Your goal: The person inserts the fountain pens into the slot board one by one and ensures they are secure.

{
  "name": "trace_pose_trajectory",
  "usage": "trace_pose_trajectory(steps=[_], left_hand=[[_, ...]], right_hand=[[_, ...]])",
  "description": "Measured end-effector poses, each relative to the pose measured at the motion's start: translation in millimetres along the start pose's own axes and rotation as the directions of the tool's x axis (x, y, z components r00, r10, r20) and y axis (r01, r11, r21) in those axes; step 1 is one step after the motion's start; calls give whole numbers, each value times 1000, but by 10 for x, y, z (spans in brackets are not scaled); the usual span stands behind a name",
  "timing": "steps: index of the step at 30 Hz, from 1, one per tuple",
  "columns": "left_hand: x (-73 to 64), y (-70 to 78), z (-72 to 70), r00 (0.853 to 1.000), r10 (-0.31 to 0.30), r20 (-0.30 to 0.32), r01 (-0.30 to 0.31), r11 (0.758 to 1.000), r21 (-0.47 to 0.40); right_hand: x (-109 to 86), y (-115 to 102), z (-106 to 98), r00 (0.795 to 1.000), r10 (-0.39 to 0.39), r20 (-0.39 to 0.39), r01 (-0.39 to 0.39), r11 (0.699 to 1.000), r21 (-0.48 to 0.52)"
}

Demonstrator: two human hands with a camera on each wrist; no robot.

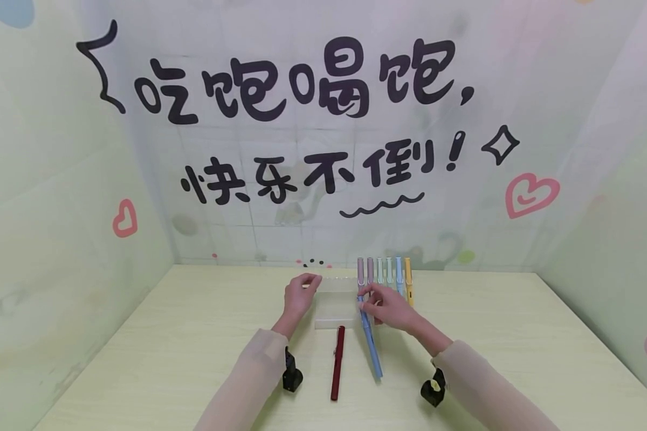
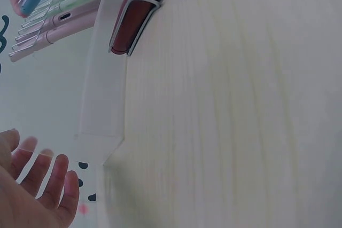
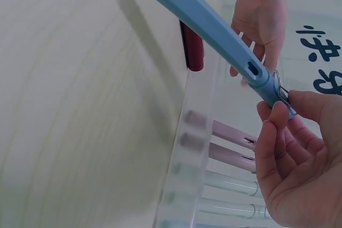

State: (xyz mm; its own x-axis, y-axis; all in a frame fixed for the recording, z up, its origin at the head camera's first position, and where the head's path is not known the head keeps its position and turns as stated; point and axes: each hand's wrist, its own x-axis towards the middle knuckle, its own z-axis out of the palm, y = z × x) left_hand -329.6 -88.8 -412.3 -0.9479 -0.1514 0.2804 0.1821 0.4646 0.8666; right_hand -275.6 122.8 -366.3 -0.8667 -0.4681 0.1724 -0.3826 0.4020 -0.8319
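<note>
At the left end of a clear pen stand (image 1: 336,324), my left hand (image 1: 299,296) pinches the upper edge with its fingertips. Some of those fingertips show through the plastic in the left wrist view, where the left hand (image 2: 43,193) has gaps between its fingers. My right hand (image 1: 389,308) pinches a light blue pen (image 3: 208,28) near its clip end, and the pen's other end slants toward me in front of the stand. A dark red pen (image 1: 338,365) with a metal clip lies on the table, its clip end close to the stand's front strip.
Several pens stand in a row in the stand's right part: mauve (image 1: 360,270), pale green (image 1: 380,270), blue (image 1: 399,270) and yellow (image 1: 408,281). A printed cloth wall (image 1: 323,239) rises behind the pale wooden table (image 1: 156,359), with more cloth at both sides.
</note>
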Motion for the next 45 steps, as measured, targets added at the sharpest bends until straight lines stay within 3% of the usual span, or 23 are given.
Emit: trace_pose_trajectory(steps=[3, 11, 20, 35, 45], left_hand=[[1, 7, 1, 1000, -6, 2, 6, 1000, 18], [-2, 11, -2, 1000, -11, 7, 11, 1000, 12], [-13, 30, -11, 1000, -5, 11, 5, 1000, 4], [-17, 40, -12, 1000, -6, 10, 6, 1000, 12], [-18, 42, -14, 1000, -11, 11, 11, 1000, 7]], right_hand=[[37, -20, -21, 1000, -4, -19, 4, 1000, -3], [221, 170, -78, 996, 27, -84, -31, 999, -41], [285, 86, -176, 989, 46, -142, -55, 996, -63], [410, 15, -279, 982, 8, -190, -28, 994, -104], [465, -23, -307, 964, -20, -265, 3, 998, -62]])
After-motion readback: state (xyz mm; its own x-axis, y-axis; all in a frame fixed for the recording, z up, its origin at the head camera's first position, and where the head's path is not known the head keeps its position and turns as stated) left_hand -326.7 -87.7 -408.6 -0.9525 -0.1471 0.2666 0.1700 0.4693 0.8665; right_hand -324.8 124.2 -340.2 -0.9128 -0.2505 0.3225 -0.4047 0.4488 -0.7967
